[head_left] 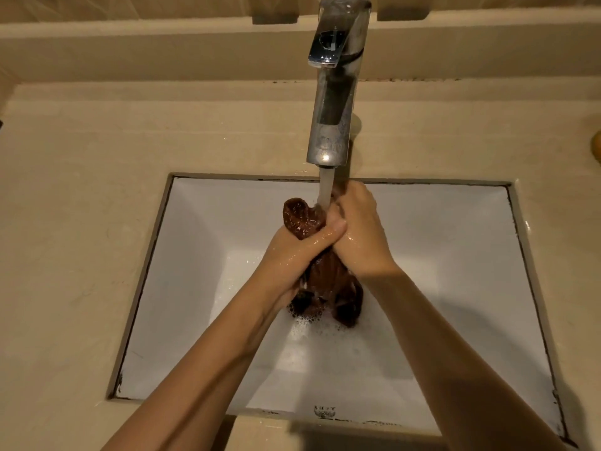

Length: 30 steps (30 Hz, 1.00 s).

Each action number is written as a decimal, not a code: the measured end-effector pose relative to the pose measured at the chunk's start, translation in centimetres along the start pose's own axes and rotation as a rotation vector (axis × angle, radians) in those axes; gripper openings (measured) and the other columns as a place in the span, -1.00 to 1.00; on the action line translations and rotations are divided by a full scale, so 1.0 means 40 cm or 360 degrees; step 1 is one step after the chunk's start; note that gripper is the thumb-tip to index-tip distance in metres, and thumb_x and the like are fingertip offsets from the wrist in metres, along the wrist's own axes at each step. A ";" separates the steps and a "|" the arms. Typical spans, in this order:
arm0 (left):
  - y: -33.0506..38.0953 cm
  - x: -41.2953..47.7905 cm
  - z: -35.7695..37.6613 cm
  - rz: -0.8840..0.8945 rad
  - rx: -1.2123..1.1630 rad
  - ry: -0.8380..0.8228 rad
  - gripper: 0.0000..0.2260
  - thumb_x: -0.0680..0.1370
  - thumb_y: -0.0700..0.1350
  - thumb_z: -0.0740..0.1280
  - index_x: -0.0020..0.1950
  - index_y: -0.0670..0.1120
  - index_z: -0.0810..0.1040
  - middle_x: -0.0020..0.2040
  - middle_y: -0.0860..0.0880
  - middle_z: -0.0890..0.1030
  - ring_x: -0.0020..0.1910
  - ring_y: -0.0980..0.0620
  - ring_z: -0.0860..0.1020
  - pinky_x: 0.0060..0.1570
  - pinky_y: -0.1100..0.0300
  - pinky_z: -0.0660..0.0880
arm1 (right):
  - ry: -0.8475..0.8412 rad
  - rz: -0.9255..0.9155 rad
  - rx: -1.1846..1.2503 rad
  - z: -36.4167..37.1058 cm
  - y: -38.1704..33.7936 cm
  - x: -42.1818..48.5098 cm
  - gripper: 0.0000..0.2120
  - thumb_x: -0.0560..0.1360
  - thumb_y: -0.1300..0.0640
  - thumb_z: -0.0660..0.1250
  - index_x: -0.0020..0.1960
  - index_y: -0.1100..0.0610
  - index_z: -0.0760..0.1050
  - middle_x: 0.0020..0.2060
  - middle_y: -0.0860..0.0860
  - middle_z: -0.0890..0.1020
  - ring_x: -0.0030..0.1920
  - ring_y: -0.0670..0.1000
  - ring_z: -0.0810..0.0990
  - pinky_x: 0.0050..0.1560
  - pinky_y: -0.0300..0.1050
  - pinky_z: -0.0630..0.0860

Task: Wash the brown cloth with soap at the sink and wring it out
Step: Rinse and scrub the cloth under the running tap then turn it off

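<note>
The brown cloth (326, 277) was bunched into a wet rope over the middle of the white sink basin (195, 255), held between both hands directly under the chrome faucet (335, 92). The left hand (292, 252) gripped it from the left with fingers curled round its middle, and the right hand (361, 232) wrapped the upper part just beside it, the two hands touching. A stream of water (325, 187) ran onto the cloth where a glossy fold bulged out above the left hand. The lower end hung down to the basin floor, where white suds (312, 323) had gathered around it, so the soaping appeared to be done and the cloth looked to be in its rinse or the very start of its squeeze. The foam suggested soap remained in the fabric, so a full rinse, shutting off the tap and a proper wringing seemed left to do.
</note>
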<state>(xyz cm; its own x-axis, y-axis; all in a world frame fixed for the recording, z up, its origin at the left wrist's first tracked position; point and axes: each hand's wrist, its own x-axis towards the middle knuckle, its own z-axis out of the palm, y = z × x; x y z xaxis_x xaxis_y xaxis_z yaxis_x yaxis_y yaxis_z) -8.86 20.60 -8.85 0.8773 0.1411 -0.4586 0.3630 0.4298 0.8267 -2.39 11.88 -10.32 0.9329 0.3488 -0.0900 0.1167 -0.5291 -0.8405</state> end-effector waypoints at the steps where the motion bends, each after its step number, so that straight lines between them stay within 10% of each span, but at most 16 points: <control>1: 0.006 0.001 0.000 -0.0015 -0.0065 -0.0012 -0.67 0.33 -0.06 0.45 0.03 -0.18 0.62 -0.15 -0.11 0.69 -0.16 -0.01 0.67 -0.12 0.18 0.60 | -0.0107 0.0092 0.0342 -0.021 -0.009 -0.014 -0.75 0.58 -0.08 0.07 0.07 0.03 0.42 -0.09 -0.03 0.51 -0.14 -0.16 0.53 -0.18 -0.26 0.50; 3: 0.021 0.005 0.008 -0.0085 -0.0353 -0.0029 -0.82 0.33 -0.10 0.45 -0.15 -0.16 0.62 -0.37 -0.07 0.61 -0.42 0.05 0.59 -0.31 0.20 0.57 | -0.0409 0.0400 0.0846 -0.035 0.017 -0.030 -0.61 0.58 -0.18 -0.01 -0.01 0.03 0.49 -0.27 -0.12 0.59 -0.32 -0.27 0.56 -0.27 -0.37 0.50; 8: 0.059 0.047 0.006 -0.0276 -0.0870 0.0147 -0.73 0.25 0.07 0.47 -0.42 -0.09 0.49 -0.54 0.00 0.45 -0.50 0.10 0.39 -0.39 0.26 0.41 | -0.0920 0.0726 0.0747 -0.009 0.058 -0.094 0.05 0.08 -0.60 -0.03 0.36 0.00 0.40 0.29 0.03 0.53 0.33 0.06 0.44 0.41 0.04 0.29; 15: 0.070 0.094 -0.071 -0.0074 -0.1151 0.0532 -0.66 0.44 0.11 0.42 -0.40 -0.09 0.52 -0.45 0.01 0.48 -0.49 0.11 0.43 -0.36 0.23 0.46 | -0.0899 0.0248 0.0531 -0.068 0.027 -0.072 -0.75 0.52 -0.02 0.25 0.18 -0.05 0.36 -0.07 -0.09 0.55 -0.09 -0.10 0.58 -0.13 -0.40 0.54; 21: 0.023 0.052 -0.057 0.0049 -0.0735 0.0402 -0.86 0.54 -0.11 0.32 -0.02 -0.17 0.59 -0.10 -0.11 0.64 -0.03 -0.04 0.60 0.12 0.02 0.55 | -0.0454 0.0053 0.0675 -0.061 -0.038 -0.065 -0.72 0.48 0.07 0.36 0.11 -0.21 0.40 -0.09 -0.17 0.57 -0.22 -0.18 0.57 -0.22 -0.32 0.53; 30: 0.000 0.049 0.017 0.0050 -0.0412 0.0762 -0.90 0.49 -0.12 0.37 -0.22 -0.09 0.57 -0.33 -0.06 0.59 -0.30 0.00 0.58 -0.23 0.11 0.50 | 0.0090 0.0073 -0.0030 0.004 -0.060 -0.029 -0.62 0.50 -0.22 0.17 0.02 0.06 0.52 -0.13 0.05 0.66 -0.09 0.08 0.61 0.01 0.04 0.55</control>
<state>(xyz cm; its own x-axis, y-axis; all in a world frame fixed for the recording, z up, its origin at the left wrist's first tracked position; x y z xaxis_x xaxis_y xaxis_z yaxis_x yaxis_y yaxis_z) -6.94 20.27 -9.52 0.6235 0.5219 -0.5821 0.1969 0.6157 0.7630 -3.81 12.85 -8.29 0.9551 0.2799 -0.0973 0.0795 -0.5583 -0.8259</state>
